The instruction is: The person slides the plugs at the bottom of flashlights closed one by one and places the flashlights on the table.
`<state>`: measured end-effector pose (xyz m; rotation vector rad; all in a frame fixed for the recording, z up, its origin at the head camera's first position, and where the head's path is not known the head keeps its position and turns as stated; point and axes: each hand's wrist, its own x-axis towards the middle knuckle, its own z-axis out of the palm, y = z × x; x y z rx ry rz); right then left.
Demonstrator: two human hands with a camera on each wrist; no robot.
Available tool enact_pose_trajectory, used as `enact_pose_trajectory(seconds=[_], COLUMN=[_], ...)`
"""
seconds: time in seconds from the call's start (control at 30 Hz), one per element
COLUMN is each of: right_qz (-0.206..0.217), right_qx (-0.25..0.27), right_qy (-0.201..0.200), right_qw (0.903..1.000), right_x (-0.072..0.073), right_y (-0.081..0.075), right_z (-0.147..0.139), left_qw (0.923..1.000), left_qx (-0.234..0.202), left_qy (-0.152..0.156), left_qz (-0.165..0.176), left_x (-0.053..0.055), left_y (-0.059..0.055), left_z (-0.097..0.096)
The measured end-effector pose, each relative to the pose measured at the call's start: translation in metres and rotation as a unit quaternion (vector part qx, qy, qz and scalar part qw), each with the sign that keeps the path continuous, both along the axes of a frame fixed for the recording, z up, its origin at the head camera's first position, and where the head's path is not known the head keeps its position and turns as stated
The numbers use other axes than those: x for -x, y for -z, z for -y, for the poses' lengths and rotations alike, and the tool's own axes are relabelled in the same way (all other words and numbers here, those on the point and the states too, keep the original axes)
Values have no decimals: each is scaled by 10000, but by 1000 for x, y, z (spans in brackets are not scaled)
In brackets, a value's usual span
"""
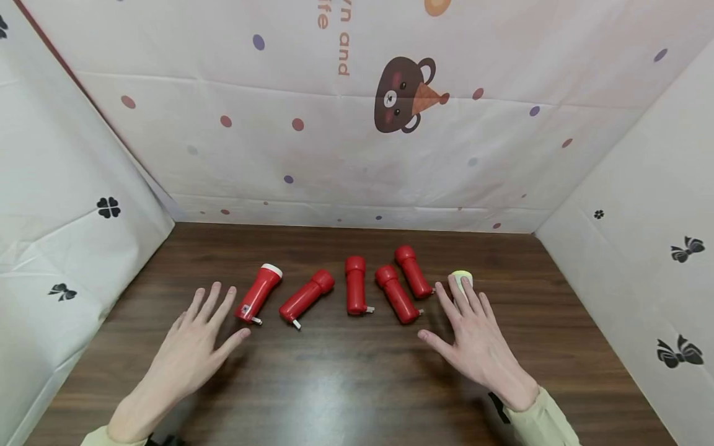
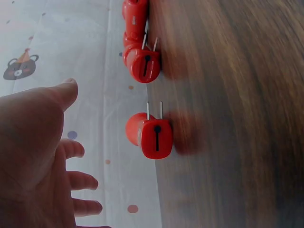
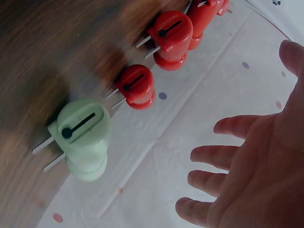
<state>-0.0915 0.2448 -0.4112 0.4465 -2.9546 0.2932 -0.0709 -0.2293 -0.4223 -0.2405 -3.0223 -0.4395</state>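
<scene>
My left hand hovers over the table's left side with fingers spread, holding nothing. Nearest to it lies a red flashlight with a white rim, its two plug prongs pointing out in the left wrist view. My right hand is likewise spread and holds nothing. Beneath its fingertips in the head view is a pale green flashlight, mostly hidden there; the right wrist view shows it apart from the fingers, prongs out. Between the hands lie several more red flashlights, among them a tilted one and a nearly straight one.
The dark wooden table carries the flashlights in a loose row across its middle. A white printed sheet with dots and a bear stands behind it, and white sheets flank the left and right sides.
</scene>
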Motion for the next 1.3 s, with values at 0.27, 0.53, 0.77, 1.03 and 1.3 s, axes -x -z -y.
enact_pose_trajectory(seconds=[0.27,0.53,0.77,1.03,1.3], right_qz=[60,-277,-334,-410,-351], right_qx=[95,331,512,616,787], right_qy=[-56,-320,-646,-1027,-1277], right_qw=[9999,9986,9960,9920,9881], right_x=[-5,-9,-11,-12,-12], right_y=[-4,-4,-8,-8,-6], right_z=[11,26,41,62,83], left_qw=[9991,9963,9923,9891,9867], left_qx=[-405,-857,-1199,-1419,-1578], left_qy=[5,-33,-5,-74,-154], left_qz=[107,93,303,393,368], left_x=[5,11,20,29,39], left_y=[-4,-8,-9,-7,2], left_z=[-2,-5,-4,-2,-1])
